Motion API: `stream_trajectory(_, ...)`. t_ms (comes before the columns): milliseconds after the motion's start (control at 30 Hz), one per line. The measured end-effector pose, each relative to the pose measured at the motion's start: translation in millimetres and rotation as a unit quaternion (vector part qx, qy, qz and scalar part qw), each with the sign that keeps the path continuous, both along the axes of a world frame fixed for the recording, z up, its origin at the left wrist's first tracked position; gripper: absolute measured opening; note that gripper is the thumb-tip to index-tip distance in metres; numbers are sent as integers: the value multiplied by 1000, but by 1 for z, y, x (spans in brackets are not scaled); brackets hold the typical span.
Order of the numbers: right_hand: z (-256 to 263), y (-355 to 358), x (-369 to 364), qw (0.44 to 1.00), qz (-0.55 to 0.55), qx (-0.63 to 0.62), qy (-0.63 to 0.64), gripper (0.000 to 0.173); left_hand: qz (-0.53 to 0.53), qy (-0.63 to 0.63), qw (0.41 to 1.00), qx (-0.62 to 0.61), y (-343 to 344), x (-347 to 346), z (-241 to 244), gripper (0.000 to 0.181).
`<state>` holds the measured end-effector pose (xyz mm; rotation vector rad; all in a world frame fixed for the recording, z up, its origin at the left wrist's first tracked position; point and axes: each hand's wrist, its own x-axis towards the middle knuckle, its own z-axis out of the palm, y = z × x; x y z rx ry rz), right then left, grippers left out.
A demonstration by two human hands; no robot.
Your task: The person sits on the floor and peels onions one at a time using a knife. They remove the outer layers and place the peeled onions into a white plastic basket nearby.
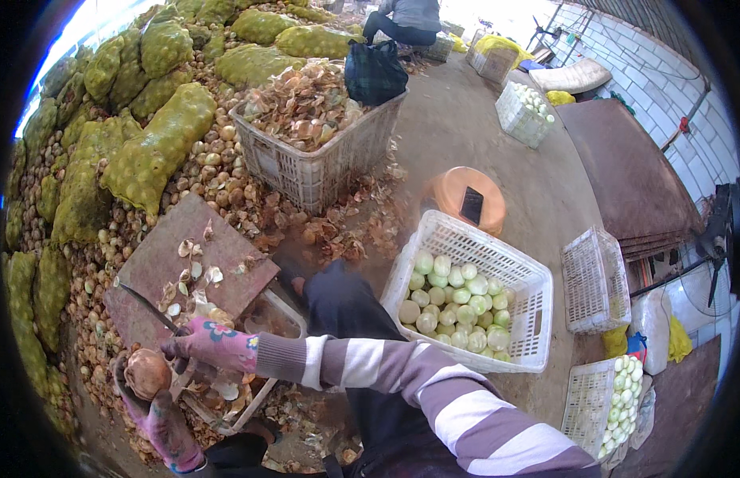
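Both hands wear pink flowered gloves with dark fingers. My left hand [160, 412], at the lower left, holds an unpeeled brown onion [148, 374] in its palm. Just above and to the right, my right hand [208, 346] grips a knife [147, 305], whose dark blade points up and left over a worn reddish board [184, 257]. Onion skins and trimmed pieces [193, 272] are scattered on that board. Below the board and my right hand is a crate [265, 406] with loose skins in it. Peeled pale-green onions [459, 299] lie in a white plastic crate [540, 316] to the right.
Loose onions [95, 316] and yellow-green mesh sacks [160, 143] are piled at left. A large crate [304, 173] of skins stands ahead, near an orange stool [495, 203] bearing a phone [472, 205]. More crates [594, 287] stand at right. A person [408, 18] sits at the far end.
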<state>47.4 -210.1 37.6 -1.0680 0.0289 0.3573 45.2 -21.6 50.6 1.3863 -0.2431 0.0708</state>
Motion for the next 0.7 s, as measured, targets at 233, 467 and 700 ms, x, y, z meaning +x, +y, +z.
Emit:
stream_trajectory(233,-65,27,18,998,24,-14,59,36,-39,49,998,21,-13,13,-22,78)
stream_trajectory(467,-23,5,5,997,-78,7,-3,37,-118,151,981,-37,-6,35,-24,74)
stream_trajectory(700,-21,5,0,990,-99,-95,-32,22,-159,170,965,-119,2,27,-30,61)
